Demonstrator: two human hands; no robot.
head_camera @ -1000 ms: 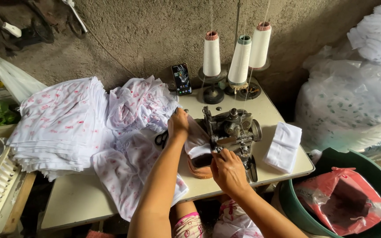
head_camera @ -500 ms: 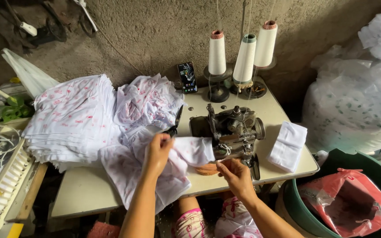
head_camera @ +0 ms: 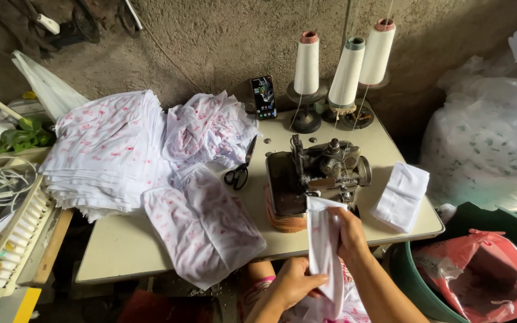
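Both hands hold a white cloth strip (head_camera: pixel 323 245) that hangs from the sewing machine (head_camera: pixel 318 173) over the desk's (head_camera: pixel 127 245) front edge. The right hand (head_camera: pixel 348 230) pinches the strip near its top, just below the machine; the left hand (head_camera: pixel 291 284) grips it lower down. On the desk lie scissors (head_camera: pixel 239 170) left of the machine, a pile of printed fabric (head_camera: pixel 100 152), a loose printed piece (head_camera: pixel 204 227) and a folded white stack (head_camera: pixel 401 194) at the right. Three thread cones (head_camera: pixel 345 66) stand behind the machine, a phone (head_camera: pixel 263 97) beside them.
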